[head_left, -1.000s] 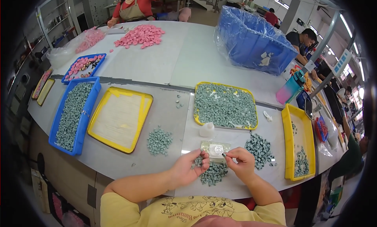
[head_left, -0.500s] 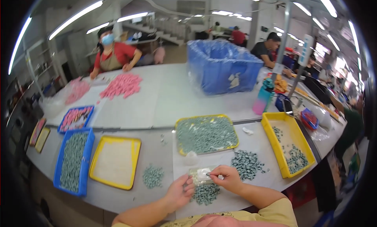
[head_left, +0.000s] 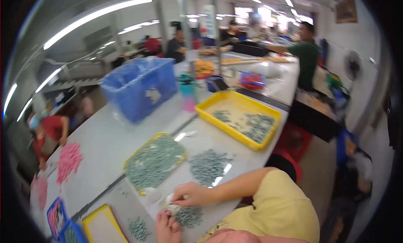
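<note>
My right hand (head_left: 193, 194) reaches in with thumb and fingers pinched over a small whitish object (head_left: 171, 206); what sits between the fingertips is too blurred to make out. Curled fingers close my left hand (head_left: 168, 226), just below that object, and anything in them is hidden. Right beside both hands lies a pile of small grey-green pieces (head_left: 189, 217). A larger pile of the same pieces (head_left: 208, 166) spreads beyond my right hand. Further off, a yellow-rimmed tray (head_left: 185, 155) is filled with similar pieces.
A yellow bin (head_left: 235, 130) holds some green pieces at the right. A lined blue crate (head_left: 140, 94) and a bottle (head_left: 187, 91) stand farther back. At left are a yellow tray (head_left: 119, 226), a small green pile (head_left: 138, 229) and a co-worker (head_left: 50, 133) by pink pieces (head_left: 69, 161).
The view has swung to the right and tilted, so the table's things sit further left. My hands remain close together by the small pile, right hand still pinched.
</note>
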The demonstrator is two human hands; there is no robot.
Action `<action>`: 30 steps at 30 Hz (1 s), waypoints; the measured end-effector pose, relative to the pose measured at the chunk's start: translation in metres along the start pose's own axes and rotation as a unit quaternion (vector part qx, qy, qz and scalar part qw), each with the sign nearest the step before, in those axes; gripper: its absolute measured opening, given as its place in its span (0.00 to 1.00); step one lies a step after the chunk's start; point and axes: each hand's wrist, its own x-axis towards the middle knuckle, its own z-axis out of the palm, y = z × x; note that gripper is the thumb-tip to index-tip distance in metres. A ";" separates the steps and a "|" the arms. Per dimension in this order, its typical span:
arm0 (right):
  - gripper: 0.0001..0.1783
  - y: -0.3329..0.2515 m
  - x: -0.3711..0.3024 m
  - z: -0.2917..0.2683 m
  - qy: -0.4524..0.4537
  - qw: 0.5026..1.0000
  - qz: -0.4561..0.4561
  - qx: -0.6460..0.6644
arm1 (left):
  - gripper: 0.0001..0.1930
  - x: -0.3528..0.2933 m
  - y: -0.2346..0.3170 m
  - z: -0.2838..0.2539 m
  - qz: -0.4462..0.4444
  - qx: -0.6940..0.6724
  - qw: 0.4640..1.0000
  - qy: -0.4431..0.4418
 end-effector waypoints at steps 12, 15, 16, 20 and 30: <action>0.05 0.063 -0.013 -0.052 0.044 0.996 0.032 0.069 | 0.06 0.078 -0.027 0.037 -0.062 0.079 0.979 0.175; 0.05 0.098 0.005 -0.032 0.043 0.998 0.012 0.045 | 0.02 0.108 -0.023 -0.030 -0.010 0.019 0.998 0.059; 0.06 0.113 0.011 -0.025 0.050 0.998 0.011 0.027 | 0.01 0.117 -0.018 -0.045 -0.012 0.022 0.998 0.065; 0.07 0.161 0.043 0.015 0.076 0.996 0.013 -0.051 | 0.04 0.161 0.018 -0.095 -0.042 0.055 0.997 0.023; 0.14 0.251 0.076 0.179 0.004 0.985 -0.106 -0.135 | 0.10 0.150 0.067 -0.272 -0.104 0.002 0.994 0.019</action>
